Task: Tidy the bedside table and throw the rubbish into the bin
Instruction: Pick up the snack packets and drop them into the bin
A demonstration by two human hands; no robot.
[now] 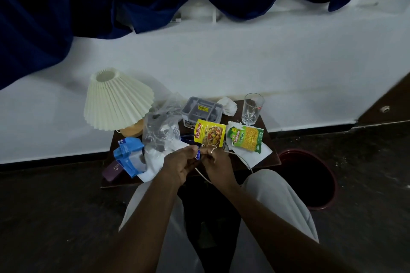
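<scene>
The dark bedside table (269, 157) is cluttered. My left hand (180, 163) and my right hand (218, 162) meet over its front edge, both pinching a small blue wrapper (198, 154). A yellow Everest packet (209, 133) stands between my right fingers, with a thin white cable (240, 158) trailing under that hand. A green and yellow snack packet (246, 138) lies on white paper (261, 153) at the right. Clear plastic bags (160, 127) and a blue packet (128, 153) lie at the left. The dark red bin (310, 178) stands on the floor to the right.
A pleated cream lamp (117, 99) stands at the table's back left. A grey organiser box (202, 109), a crumpled tissue (228, 105) and a drinking glass (253, 107) line the back. A purple case (113, 170) sits at the front left corner. My knees are below the table.
</scene>
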